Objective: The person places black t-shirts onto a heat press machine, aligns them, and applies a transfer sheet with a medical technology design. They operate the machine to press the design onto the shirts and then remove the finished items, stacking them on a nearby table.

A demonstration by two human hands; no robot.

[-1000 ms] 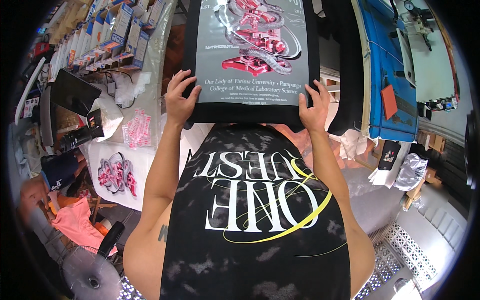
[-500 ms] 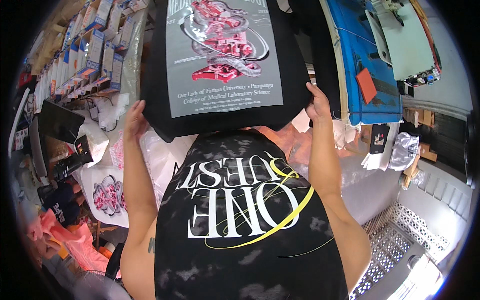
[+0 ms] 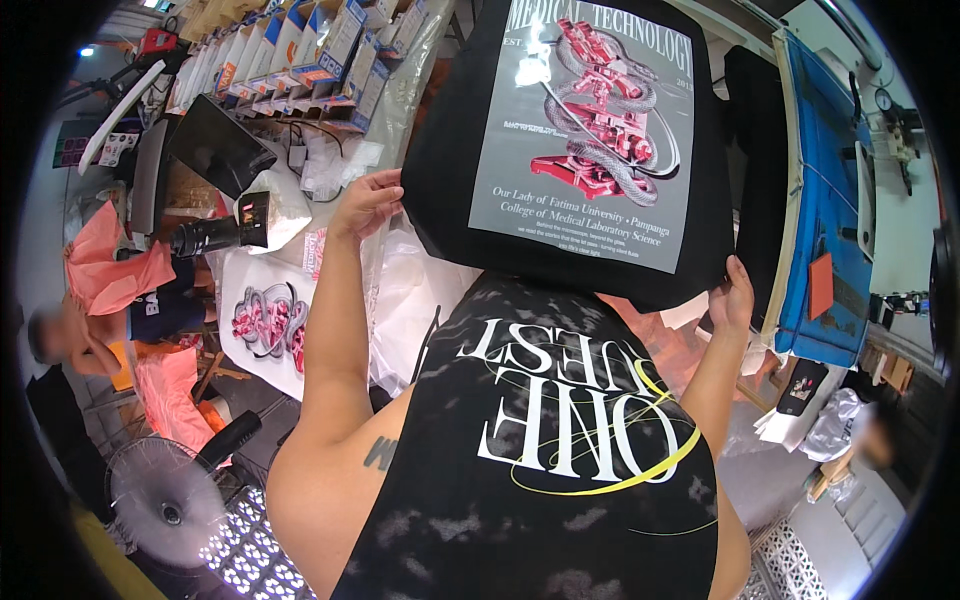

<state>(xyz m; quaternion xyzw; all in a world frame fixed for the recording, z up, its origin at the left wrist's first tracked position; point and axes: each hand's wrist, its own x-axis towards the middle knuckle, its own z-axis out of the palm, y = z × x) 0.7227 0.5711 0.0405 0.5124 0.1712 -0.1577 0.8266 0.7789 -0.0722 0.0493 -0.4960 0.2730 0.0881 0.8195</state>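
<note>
A black garment spans the upper middle, tilted so its right side sits lower. On it is a large grey print with a red machine and a coiled snake, glossy at the top. My left hand pinches the garment's left edge. My right hand grips its lower right corner, fingertips partly hidden by the cloth. Below the garment my tie-dyed black tank top fills the lower middle. A white sheet bearing a similar red-and-silver print lies left of my left forearm.
At the left are a bench with boxes, a monitor, a camera-like device, a co-worker handling pink fabric, and a fan. At the right stand a blue-topped table and stacked shirts.
The garment has shifted rightward in view and tilted, its left side rising with my left hand and its right lower with my right. The co-worker has raised pink fabric. The background has shifted too.
</note>
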